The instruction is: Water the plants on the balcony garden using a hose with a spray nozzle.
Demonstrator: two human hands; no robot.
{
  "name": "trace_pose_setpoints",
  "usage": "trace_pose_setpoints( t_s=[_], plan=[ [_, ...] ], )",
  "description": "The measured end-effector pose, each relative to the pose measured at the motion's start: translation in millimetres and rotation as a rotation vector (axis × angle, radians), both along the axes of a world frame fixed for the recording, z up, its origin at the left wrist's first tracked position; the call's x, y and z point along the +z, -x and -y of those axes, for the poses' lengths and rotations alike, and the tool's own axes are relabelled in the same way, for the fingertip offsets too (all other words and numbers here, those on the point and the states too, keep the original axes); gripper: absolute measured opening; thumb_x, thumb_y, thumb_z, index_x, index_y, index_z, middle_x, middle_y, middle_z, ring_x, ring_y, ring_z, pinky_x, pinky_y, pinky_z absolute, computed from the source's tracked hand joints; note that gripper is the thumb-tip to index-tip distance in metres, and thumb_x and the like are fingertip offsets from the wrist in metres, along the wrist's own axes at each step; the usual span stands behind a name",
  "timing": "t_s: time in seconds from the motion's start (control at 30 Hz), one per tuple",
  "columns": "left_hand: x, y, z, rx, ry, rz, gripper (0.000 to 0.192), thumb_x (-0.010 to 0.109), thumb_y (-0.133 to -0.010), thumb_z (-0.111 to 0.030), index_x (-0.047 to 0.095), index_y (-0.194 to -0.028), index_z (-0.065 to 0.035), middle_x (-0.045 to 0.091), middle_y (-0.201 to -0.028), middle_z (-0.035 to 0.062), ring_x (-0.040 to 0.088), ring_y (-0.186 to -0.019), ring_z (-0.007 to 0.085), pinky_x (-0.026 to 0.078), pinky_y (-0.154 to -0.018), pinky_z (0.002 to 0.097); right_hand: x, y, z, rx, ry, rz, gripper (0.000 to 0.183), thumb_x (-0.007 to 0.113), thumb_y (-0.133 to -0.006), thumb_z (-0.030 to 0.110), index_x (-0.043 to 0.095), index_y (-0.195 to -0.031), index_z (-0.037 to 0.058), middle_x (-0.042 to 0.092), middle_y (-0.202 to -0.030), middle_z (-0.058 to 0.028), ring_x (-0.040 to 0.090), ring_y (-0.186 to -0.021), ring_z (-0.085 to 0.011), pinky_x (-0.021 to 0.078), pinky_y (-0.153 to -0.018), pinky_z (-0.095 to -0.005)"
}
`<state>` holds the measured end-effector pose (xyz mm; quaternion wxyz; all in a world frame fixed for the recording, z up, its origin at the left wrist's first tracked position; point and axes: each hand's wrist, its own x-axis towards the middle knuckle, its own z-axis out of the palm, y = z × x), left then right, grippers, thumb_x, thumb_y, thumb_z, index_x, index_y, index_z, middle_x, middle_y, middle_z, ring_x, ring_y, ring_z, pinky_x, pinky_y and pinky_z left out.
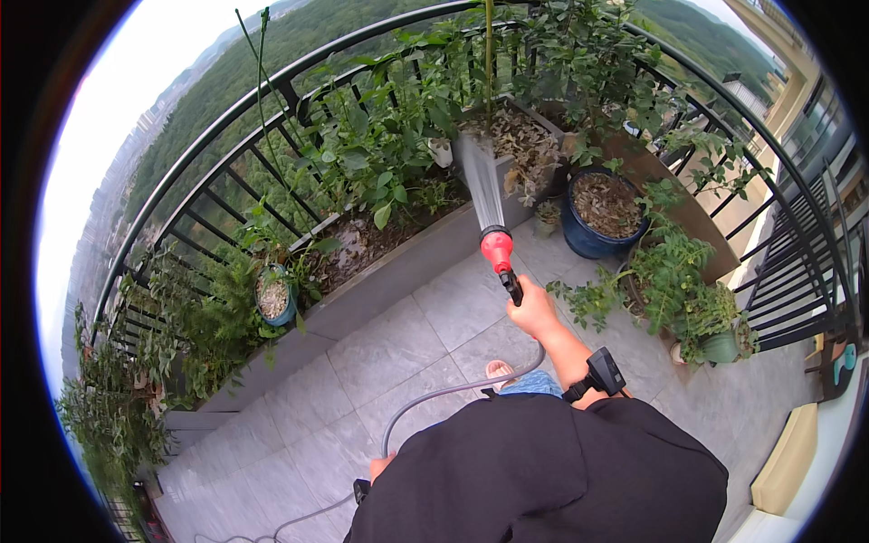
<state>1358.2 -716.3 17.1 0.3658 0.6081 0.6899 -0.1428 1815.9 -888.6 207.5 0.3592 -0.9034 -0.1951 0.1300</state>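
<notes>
My right hand (531, 309) grips the black handle of a red hose spray nozzle (497, 250). A fan of water (483, 183) shoots from its head onto the dry leaves (519, 139) in the corner of a grey planter box (434, 234). From the handle a grey garden hose (448, 390) curves down and left to my left hand (380, 465). That hand is closed around the hose near my waist, partly hidden by my black shirt. Leafy green plants (380, 142) grow in the planter, in dark, wet-looking soil (360, 248).
A blue glazed pot (597, 210) with leaf litter stands right of the planter, beside a tiny pot (546, 220) and bushy potted plants (672, 271). A small blue pot (275, 298) sits at the planter's left part. Black railing (204, 197) curves behind. Hose coils (271, 536) lie on grey tiles.
</notes>
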Motion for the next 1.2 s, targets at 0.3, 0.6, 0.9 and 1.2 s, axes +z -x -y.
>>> trace_pose_setpoints(
  t_s=[0.3, 0.6, 0.9, 1.2],
  plan=[
    [36, -22, 13, 0.071, 0.021, 0.086, 0.044, 0.066, -0.074, -0.035, 0.061, -0.072, 0.0093, 0.059, -0.058, 0.0179, 0.059, -0.060, 0.0188, 0.043, -0.057, 0.0375, 7, -12, 9, -0.156, -0.036, 0.072, 0.030, 0.058, -0.067, 0.017, 0.050, -0.094, 0.0075, 0.060, -0.075, -0.0189, 0.058, -0.075, -0.0389, 0.0438, -0.065, -0.0453],
    [39, -47, 11, -0.003, -0.004, 0.022, 0.044, 0.066, -0.074, -0.036, 0.061, -0.073, 0.0078, 0.058, -0.057, 0.0176, 0.059, -0.059, 0.0186, 0.043, -0.057, 0.0372, 7, -35, 24, -0.134, -0.070, 0.057, 0.028, 0.059, -0.066, 0.017, 0.050, -0.091, 0.0070, 0.059, -0.073, -0.0191, 0.058, -0.074, -0.0388, 0.0439, -0.064, -0.0448],
    [23, -64, 11, -0.041, -0.055, -0.055, 0.047, 0.066, -0.072, -0.039, 0.063, -0.075, 0.0074, 0.061, -0.064, 0.0208, 0.063, -0.066, 0.0267, 0.044, -0.062, 0.0386, 2, -68, 29, -0.123, -0.076, 0.013, 0.028, 0.058, -0.067, 0.018, 0.050, -0.091, 0.0077, 0.060, -0.074, -0.0188, 0.058, -0.076, -0.0389, 0.0443, -0.065, -0.0456],
    [10, -89, 29, -0.057, -0.123, -0.127, 0.048, 0.067, -0.070, -0.040, 0.062, -0.072, 0.0075, 0.060, -0.064, 0.0238, 0.063, -0.070, 0.0335, 0.045, -0.062, 0.0402, -10, -109, 40, -0.128, -0.105, -0.016, 0.028, 0.059, -0.067, 0.017, 0.050, -0.092, 0.0077, 0.060, -0.075, -0.0184, 0.058, -0.076, -0.0388, 0.0444, -0.065, -0.0453]
  ],
)
